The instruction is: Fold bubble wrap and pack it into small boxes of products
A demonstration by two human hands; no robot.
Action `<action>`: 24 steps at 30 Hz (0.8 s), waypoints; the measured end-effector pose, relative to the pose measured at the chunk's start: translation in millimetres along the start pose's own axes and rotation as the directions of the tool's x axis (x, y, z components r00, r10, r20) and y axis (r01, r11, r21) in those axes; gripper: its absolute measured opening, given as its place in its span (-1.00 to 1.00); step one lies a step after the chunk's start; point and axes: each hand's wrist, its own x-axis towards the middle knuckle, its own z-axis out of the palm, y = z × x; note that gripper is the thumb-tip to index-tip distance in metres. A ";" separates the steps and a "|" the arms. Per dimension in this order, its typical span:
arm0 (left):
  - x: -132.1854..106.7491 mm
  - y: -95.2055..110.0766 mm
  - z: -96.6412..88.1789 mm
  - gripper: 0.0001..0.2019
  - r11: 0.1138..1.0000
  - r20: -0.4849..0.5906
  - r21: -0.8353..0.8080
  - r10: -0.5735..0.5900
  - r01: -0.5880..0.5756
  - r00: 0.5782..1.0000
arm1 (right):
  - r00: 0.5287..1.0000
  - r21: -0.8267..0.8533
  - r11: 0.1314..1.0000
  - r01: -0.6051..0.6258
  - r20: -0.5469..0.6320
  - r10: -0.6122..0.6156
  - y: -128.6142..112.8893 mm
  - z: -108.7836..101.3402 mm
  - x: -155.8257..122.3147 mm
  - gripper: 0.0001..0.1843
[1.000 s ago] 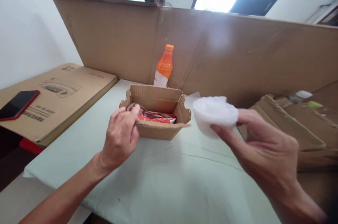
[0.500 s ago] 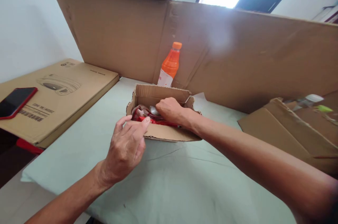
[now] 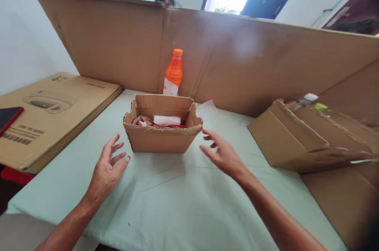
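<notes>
A small open cardboard box (image 3: 161, 139) stands on the pale green cloth. Inside it lie a white wrapped item (image 3: 166, 120) and a red and brown plastic packet (image 3: 142, 121), partly hidden by the front wall. To the left of the box, my left hand (image 3: 107, 164) is open with its fingers apart and nothing in it. On the other side, near the box's right corner, my right hand (image 3: 222, 153) is open too and holds nothing. Directly behind the box stands a bottle of orange drink (image 3: 173, 73) with an orange cap.
A tall cardboard panel (image 3: 118, 45) rises along the back. On the left lies a flat printed carton (image 3: 74, 113) with a phone (image 3: 10, 118) on it. To the right, a larger cardboard box (image 3: 284, 140) holds a clear bottle (image 3: 308, 99). The top of a person's head shows beyond the panel.
My right hand has come out of the box, and my left hand has left its front edge. The box's front wall now stands more upright. The view has shifted to the right.
</notes>
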 end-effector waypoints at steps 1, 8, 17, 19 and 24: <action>2.1 -0.5 1.9 -0.26 0.999 0.008 -0.027 -0.023 0.023 1.000 | 0.998 0.050 0.999 -0.016 0.061 0.013 1.3 18.5 -2.1 -0.45; 15.3 9.6 32.9 -0.33 0.994 0.067 -0.098 0.053 -0.046 0.996 | 0.988 0.082 0.985 -0.150 0.047 0.146 -18.9 55.2 -5.8 -0.44; -41.3 19.7 93.7 -0.30 0.963 0.503 -0.245 0.028 0.112 0.864 | 0.928 -0.181 0.955 -0.235 -0.335 0.165 -7.6 -10.9 -233.2 -0.43; -45.9 23.0 103.4 -0.28 0.966 0.500 -0.238 0.031 0.103 0.865 | 0.909 -0.147 0.942 -0.302 -0.343 0.238 -4.8 -21.4 -256.9 -0.27; -64.0 21.0 107.4 -0.26 0.985 0.391 -0.109 -0.082 0.134 0.917 | 0.925 0.090 0.956 -0.281 -0.239 0.294 11.8 -23.0 -249.5 0.24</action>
